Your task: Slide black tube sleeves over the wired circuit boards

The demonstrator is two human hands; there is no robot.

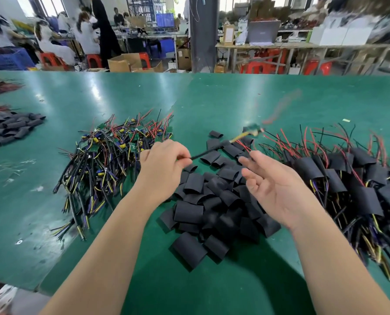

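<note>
Head view: your left hand [164, 162] pinches a board's black cable [206, 152]; your right hand [278, 187] spreads open above the sleeve pile [212, 201].

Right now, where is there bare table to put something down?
Bare green table lies beyond the piles, and left of the unsleeved boards toward the near edge. Crowded: loose sleeves in the middle, below the wired board the left hand holds; sleeved boards on the right.
</note>
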